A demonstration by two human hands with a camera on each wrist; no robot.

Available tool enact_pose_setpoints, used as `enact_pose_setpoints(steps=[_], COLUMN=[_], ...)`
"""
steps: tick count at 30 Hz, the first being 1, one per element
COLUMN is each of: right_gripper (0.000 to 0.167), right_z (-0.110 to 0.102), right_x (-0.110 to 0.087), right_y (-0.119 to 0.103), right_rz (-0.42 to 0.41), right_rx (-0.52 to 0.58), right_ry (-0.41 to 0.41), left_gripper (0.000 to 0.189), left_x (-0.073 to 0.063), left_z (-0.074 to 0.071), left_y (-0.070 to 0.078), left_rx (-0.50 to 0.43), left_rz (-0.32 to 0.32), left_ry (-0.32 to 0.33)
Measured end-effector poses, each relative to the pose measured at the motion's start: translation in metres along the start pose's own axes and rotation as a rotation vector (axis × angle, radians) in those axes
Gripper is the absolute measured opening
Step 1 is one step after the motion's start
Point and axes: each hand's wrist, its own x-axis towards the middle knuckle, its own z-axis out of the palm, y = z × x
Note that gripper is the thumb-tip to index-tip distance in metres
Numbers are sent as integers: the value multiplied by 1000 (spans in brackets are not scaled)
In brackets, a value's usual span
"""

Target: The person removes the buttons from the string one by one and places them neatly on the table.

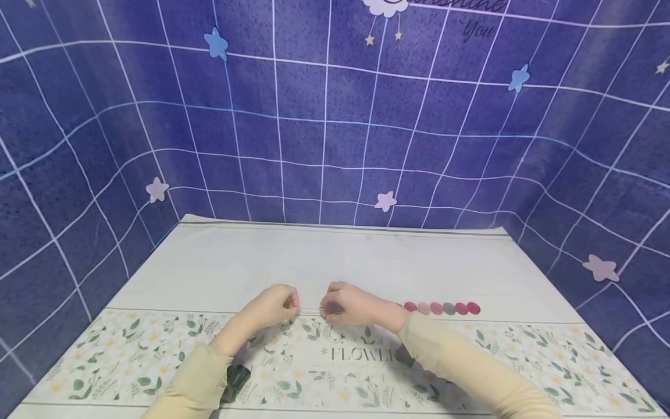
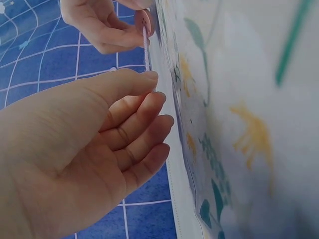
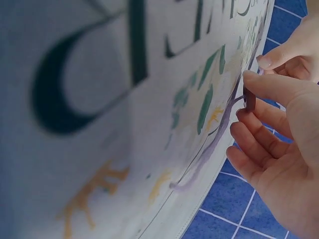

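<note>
My right hand [image 1: 353,304] pinches a round reddish button [image 2: 143,22] with small holes, held on edge just above the table. A pale purple cord [image 2: 146,50] runs from the button's holes to my left hand [image 1: 273,305], whose thumb and forefinger pinch it. In the right wrist view a length of purple cord [image 3: 203,160] hangs from the button [image 3: 249,99] and trails over the cloth. The two hands face each other a short gap apart. To the right, partly behind my right wrist, lies a row of several round buttons [image 1: 436,308] in red, pink and grey.
A white tablecloth [image 1: 251,256] with a flowered band [image 1: 157,349] and printed lettering covers the table. Dark blue fabric [image 1: 303,139] with white grid lines and stars stands behind and at both sides. A dark device [image 1: 237,381] sits at my left wrist.
</note>
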Motion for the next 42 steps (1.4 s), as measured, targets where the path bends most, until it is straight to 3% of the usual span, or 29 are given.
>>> enact_pose_setpoints(steps=[16,23,42], right_gripper=[19,19,19], right_z=[-4,-3,-9], right_x=[-10,-16,-31], right_y=[5,9,17], right_rz=[32,46,104], right_rx=[-11,-7,37], right_ry=[-9,-12,5], left_gripper=[11,14,15], left_x=[-4,-5,0], left_z=[2,4,4], left_y=[1,1,3], left_rx=[5,9,2], left_rz=[-63,-139,-130], left_ry=[9,12,15])
